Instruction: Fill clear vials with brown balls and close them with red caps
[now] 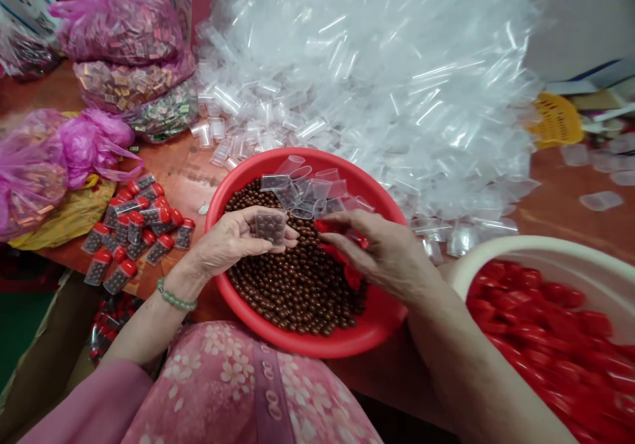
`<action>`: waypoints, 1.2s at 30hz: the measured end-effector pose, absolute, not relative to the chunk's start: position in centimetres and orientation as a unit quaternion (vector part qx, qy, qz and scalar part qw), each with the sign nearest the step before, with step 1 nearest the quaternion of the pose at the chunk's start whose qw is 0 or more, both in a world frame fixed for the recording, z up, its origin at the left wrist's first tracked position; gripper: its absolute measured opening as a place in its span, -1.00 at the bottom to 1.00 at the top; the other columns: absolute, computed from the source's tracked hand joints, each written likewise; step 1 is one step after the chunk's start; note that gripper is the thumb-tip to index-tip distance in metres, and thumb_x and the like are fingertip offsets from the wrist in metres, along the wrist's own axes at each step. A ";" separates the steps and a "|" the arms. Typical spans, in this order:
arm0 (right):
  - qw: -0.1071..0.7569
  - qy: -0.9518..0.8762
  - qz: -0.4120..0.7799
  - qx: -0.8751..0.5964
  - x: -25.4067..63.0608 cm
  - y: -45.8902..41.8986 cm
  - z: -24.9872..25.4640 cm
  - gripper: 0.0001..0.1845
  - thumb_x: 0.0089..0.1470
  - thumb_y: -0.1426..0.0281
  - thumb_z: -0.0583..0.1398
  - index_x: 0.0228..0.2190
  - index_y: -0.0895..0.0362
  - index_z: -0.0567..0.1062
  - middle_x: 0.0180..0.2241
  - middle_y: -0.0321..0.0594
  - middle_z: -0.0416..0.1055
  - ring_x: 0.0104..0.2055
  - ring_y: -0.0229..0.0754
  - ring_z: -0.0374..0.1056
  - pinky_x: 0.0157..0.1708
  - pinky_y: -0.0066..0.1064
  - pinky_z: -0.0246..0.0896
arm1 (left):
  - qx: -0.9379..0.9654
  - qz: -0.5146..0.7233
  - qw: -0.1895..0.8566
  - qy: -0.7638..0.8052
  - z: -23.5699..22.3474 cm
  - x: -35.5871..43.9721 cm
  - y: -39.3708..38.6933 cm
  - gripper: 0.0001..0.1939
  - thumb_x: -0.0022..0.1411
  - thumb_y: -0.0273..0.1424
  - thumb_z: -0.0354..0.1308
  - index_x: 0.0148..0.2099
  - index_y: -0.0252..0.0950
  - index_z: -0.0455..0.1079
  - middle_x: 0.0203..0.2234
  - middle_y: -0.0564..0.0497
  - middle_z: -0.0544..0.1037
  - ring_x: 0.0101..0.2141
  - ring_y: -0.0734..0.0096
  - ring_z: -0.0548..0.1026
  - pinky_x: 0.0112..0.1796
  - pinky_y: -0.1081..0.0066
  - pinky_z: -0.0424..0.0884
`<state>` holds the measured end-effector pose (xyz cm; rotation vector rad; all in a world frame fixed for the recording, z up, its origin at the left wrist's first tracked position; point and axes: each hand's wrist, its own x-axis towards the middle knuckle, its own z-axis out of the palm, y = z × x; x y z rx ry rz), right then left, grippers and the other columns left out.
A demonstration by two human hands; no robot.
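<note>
Cupping a bead-filled tube (270, 227) over a red basin (342, 346).

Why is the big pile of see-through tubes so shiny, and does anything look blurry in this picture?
In the head view, light glints off the clear plastic tubes in bright white streaks, and the red caps at the lower right look soft and slightly smeared.
</note>
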<state>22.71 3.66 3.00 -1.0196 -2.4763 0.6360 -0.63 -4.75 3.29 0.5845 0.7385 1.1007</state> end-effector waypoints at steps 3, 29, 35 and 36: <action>0.283 -0.772 0.420 -0.384 21.8 2.5 4.0 -0.73 0.19 0.18 0.17 -0.20 0.07 0.55 -0.41 -0.25 0.53 -0.40 -0.19 0.42 -0.36 -0.34 0.34 | 0.260 0.498 0.748 0.353 3.5 -0.4 -4.7 -0.54 -0.06 -0.52 0.40 -0.06 -0.33 0.43 -0.19 -0.10 0.62 -0.17 0.31 0.61 -0.07 0.29 0.45; 0.455 -0.608 0.553 -0.344 19.1 0.9 3.1 -0.82 0.12 0.26 0.24 -0.25 -0.02 0.35 -0.32 -0.31 0.46 -0.32 -0.23 0.43 -0.30 -0.39 0.40 | 0.290 0.483 0.679 0.470 3.0 1.6 -4.9 -0.58 -0.06 -0.27 0.44 -0.22 -0.38 0.41 -0.34 -0.02 0.58 -0.34 0.46 0.57 -0.28 0.46 0.48; 0.434 -0.612 0.591 -0.296 19.0 -0.1 2.9 -0.84 0.16 0.25 0.22 -0.26 -0.02 0.33 -0.33 -0.29 0.49 -0.27 -0.20 0.45 -0.21 -0.33 0.41 | 0.275 0.499 0.693 0.441 2.8 1.7 -5.0 -0.56 -0.07 -0.26 0.46 -0.22 -0.37 0.40 -0.31 0.00 0.57 -0.32 0.46 0.55 -0.25 0.41 0.50; 0.430 -0.607 0.602 -0.291 19.1 -0.2 2.9 -0.85 0.16 0.26 0.22 -0.26 -0.01 0.34 -0.33 -0.29 0.49 -0.28 -0.21 0.45 -0.21 -0.34 0.41 | 0.273 0.506 0.691 0.438 2.6 1.7 -5.0 -0.56 -0.08 -0.27 0.46 -0.22 -0.37 0.40 -0.30 -0.01 0.56 -0.30 0.46 0.54 -0.25 0.41 0.50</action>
